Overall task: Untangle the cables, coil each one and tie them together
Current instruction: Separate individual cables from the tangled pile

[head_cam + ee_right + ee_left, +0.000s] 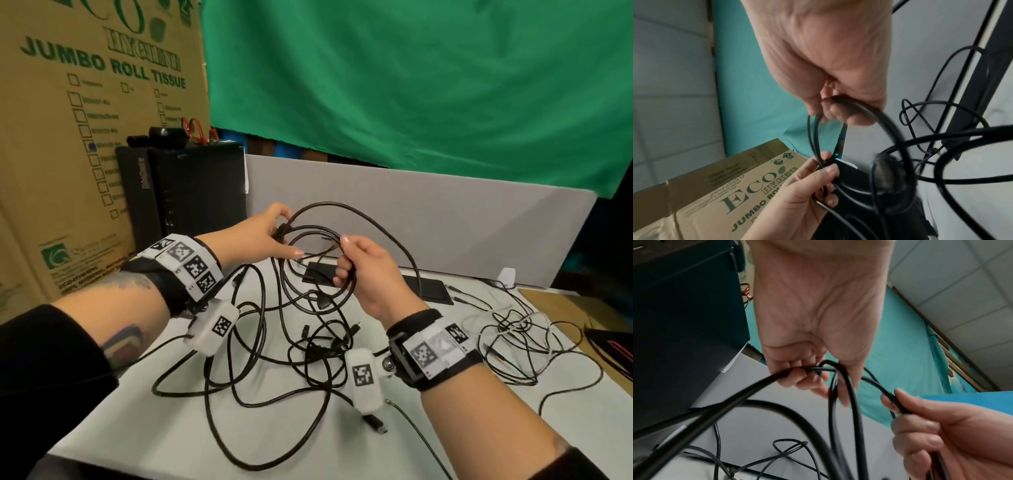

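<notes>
Cables [310, 260]: black, smooth, slightly glossy plastic sheath. Table [171, 428]: smooth, matt, pale surface. Box [68, 137] is matt brown cardboard; backdrop [411, 85] is matt green cloth.

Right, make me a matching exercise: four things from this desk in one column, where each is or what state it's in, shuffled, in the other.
Things:
1. black cable coil
2. thin cable tangle
3. cardboard box
4. green cloth

Places or states:
A. hangs behind the grey partition
B. held up between both hands
C. lies loose on the table at far right
D. stands at left behind the black computer

Pairs: 1-B, 2-C, 3-D, 4-A
</notes>
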{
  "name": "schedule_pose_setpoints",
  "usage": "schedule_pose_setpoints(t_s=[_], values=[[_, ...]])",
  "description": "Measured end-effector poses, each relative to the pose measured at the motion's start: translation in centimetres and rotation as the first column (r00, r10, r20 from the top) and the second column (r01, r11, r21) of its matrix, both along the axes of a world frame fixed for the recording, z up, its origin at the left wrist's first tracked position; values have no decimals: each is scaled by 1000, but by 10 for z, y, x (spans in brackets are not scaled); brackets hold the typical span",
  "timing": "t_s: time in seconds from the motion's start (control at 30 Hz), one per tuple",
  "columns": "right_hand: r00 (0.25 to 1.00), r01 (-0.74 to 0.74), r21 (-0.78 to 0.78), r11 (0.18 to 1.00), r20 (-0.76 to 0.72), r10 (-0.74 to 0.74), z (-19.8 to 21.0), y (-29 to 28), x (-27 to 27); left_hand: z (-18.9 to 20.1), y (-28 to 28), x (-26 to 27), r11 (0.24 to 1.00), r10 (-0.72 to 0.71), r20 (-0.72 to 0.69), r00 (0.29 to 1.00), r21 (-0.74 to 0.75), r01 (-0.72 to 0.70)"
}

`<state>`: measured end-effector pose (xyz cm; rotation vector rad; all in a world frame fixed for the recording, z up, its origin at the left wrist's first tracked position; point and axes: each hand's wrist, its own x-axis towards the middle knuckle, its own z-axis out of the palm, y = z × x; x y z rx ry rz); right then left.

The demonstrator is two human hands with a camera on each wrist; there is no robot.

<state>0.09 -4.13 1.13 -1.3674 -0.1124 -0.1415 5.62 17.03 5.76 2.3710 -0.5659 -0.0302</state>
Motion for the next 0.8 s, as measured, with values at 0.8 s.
schedule_pose_setpoints(t_s=[0.8], values=[[879, 466, -568, 678, 205, -431, -13, -24, -13, 4, 14, -7, 776, -51, 33, 998, -628, 61]])
